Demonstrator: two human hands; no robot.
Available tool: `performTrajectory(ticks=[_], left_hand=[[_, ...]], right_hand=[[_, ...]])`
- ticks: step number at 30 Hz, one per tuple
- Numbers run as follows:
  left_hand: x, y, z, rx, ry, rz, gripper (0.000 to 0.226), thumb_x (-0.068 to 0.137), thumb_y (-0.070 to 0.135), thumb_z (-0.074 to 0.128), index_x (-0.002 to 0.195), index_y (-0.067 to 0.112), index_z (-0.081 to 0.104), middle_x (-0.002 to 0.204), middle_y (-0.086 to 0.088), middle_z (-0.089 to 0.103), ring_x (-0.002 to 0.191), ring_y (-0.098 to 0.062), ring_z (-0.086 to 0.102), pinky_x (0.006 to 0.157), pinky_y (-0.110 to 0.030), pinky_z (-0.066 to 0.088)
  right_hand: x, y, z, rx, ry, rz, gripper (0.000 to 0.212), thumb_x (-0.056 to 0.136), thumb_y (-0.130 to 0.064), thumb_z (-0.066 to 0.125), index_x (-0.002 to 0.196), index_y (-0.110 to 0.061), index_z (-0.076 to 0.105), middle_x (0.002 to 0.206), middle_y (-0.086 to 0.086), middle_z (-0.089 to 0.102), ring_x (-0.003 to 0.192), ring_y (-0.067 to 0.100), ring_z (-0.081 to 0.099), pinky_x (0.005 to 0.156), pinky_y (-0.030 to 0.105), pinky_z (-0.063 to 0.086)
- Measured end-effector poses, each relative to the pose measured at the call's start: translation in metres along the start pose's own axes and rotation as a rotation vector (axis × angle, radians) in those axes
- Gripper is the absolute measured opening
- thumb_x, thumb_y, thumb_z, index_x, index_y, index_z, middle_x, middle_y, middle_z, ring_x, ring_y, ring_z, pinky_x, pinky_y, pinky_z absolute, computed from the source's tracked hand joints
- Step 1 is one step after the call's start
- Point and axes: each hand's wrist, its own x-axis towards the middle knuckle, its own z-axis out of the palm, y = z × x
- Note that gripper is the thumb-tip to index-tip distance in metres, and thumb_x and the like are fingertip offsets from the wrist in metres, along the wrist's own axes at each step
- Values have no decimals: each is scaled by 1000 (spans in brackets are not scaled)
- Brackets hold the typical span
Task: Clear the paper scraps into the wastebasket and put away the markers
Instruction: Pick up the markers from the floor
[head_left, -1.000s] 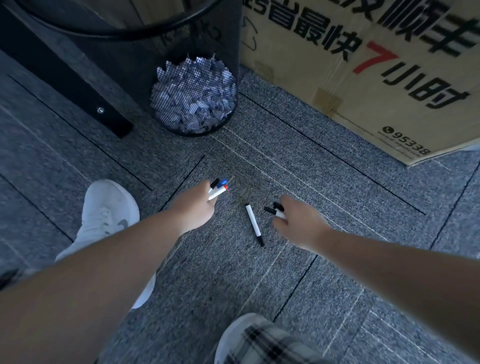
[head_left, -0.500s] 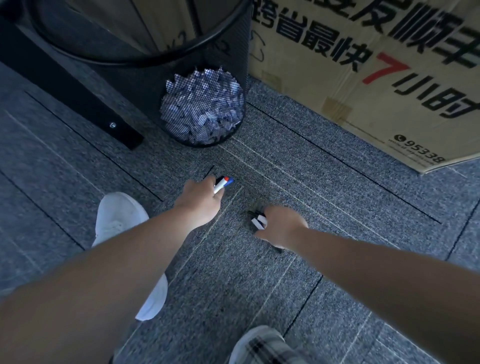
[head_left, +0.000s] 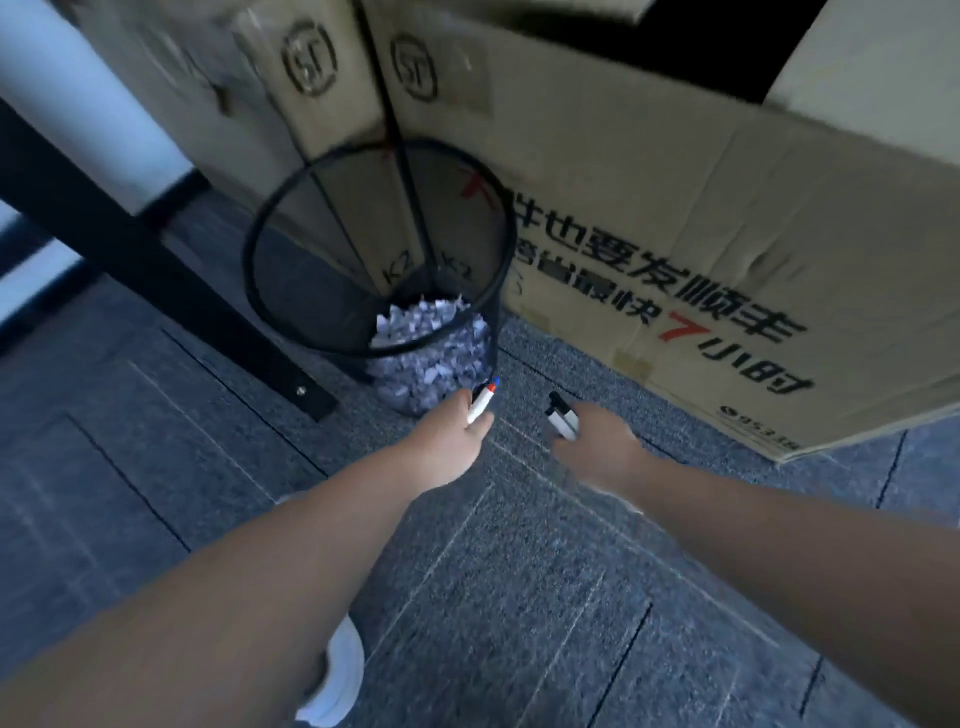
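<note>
Both hands, left (head_left: 448, 441) and right (head_left: 597, 447), grip markers above grey carpet (head_left: 519, 597) beside cardboard boxes (head_left: 675, 208).

Marker (head_left: 562, 420) barrels hidden inside both fists; right hand (head_left: 597, 449) motion-blurred; shoe (head_left: 337, 680) mostly behind left forearm.

wastebasket (head_left: 291, 332): black mesh, upright, 12 o'clock | paper scraps (head_left: 431, 353): white heap inside it | markers (head_left: 480, 402): red and blue caps, left fist | black-capped markers (head_left: 562, 418): right fist
</note>
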Motion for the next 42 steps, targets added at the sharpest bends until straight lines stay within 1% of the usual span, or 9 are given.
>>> performTrajectory(ticks=[3,7,16,22,25,30,33,38,42], left_hand=[[-20,37,-34,-54,63,48,17,99,29,36,97,13,34,70,-2,37,58,-16,35,53,-29,27],[-62,88,-82,-59,162,155,23,99,30,35,108,9,40,73,-5,42,59,-18,39,58,-32,31],[-171,194,-201,-263,481,447,24,98,30,37,81,13,35,66,-5,35,57,-19,32,59,-36,29],[-252,233,-278,-288,639,571,20,96,26,41,94,7,44,71,-8,42,63,-22,39,60,-37,35],[-290,239,-313,-301,707,604,24,95,29,43,100,7,46,73,-7,44,67,-23,41,65,-40,38],[-349,234,-368,-219,847,632,22,96,28,39,78,16,37,65,0,41,55,-15,37,54,-29,32],[-380,223,-409,-183,964,623,22,97,28,37,80,15,36,66,-1,40,57,-15,36,53,-29,31],[-416,184,-473,-168,1103,517,22,97,33,32,88,13,38,78,-11,51,64,-20,46,59,-32,37],[-428,146,-511,-261,1179,487,21,97,31,34,85,13,38,82,-13,50,68,-21,44,60,-31,36]], right_hand=[[-32,-43,-34,65,48,-101,12,95,-22,48,97,-11,45,74,5,40,57,20,35,50,29,29],[-82,-103,-86,126,154,-224,27,95,-32,49,82,-11,39,69,2,37,55,18,32,49,26,26],[-192,-237,-189,347,461,-470,35,94,-32,48,65,-17,35,55,-4,36,48,11,33,46,24,26],[-252,-336,-217,360,445,-662,37,95,-27,45,62,-18,34,56,-3,35,50,12,30,48,24,27],[-282,-382,-219,338,442,-717,37,95,-25,45,61,-17,33,56,-2,35,49,13,31,45,24,27],[-328,-447,-213,343,403,-819,36,96,-29,44,63,-18,38,59,-1,39,54,14,35,49,25,30],[-350,-488,-205,396,349,-872,32,95,-29,43,67,-17,36,64,1,38,61,17,35,58,30,29],[-373,-559,-181,366,305,-966,37,94,-28,42,62,-16,30,57,3,35,55,17,32,53,28,25],[-381,-612,-151,350,292,-1067,31,95,-31,39,73,-10,46,63,8,48,51,12,46,56,28,31]])
